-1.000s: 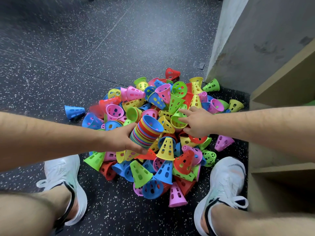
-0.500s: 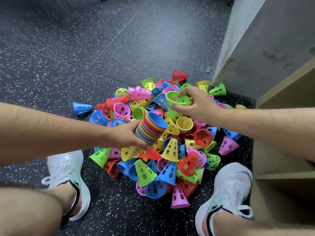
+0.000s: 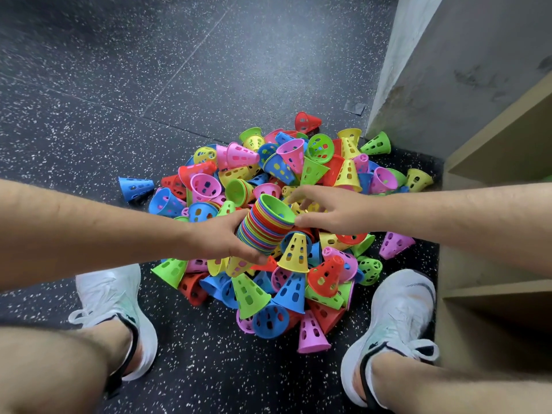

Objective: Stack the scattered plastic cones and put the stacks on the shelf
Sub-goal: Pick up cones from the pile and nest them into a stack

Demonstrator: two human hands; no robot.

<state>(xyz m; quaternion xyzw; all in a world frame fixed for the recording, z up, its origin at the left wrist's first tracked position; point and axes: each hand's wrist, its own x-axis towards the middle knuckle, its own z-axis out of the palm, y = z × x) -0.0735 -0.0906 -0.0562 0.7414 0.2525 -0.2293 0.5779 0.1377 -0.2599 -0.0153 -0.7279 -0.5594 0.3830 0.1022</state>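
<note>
Plastic cones nested into one multi-coloured stack are held tilted just above the heap, mouth facing up and right, with a green cone innermost. Left hand is wrapped round the stack's side, I'd guess to leave the open end free for feeding more in. Right hand is loose and spread just beside the rim, holding nothing I can see. Tons of loose perforated cones lie underneath on the dark speckled rubber floor, between two white trainers. Grey concrete wall and wooden shelf unit are on the right.
</note>
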